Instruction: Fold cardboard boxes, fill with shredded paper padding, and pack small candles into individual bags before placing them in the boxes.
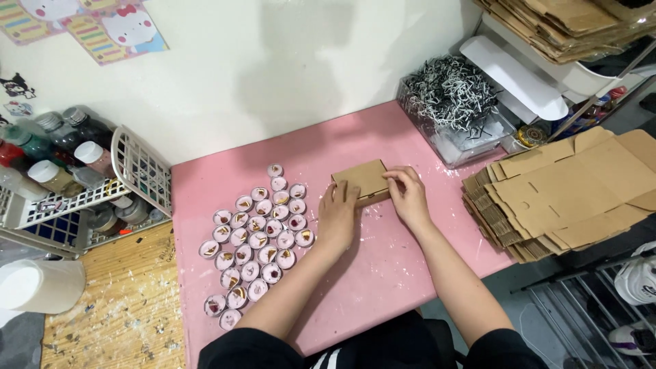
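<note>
Box (362,180) at frame centre on pink tabletop (383,273): thin card, prob. light, creases easily. Both hands' grip closed on it: left hand (337,217) lower-left edge, right hand (408,198) right edge. Best held by edges.

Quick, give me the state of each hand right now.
Left hand: fingers pressed on the near left edge of the small cardboard box.
Right hand: fingers curled on the box's right end, gripping it.

flat cardboard stack (567,191), shredded paper bin (454,113), white bottle basket (102,184).
</note>
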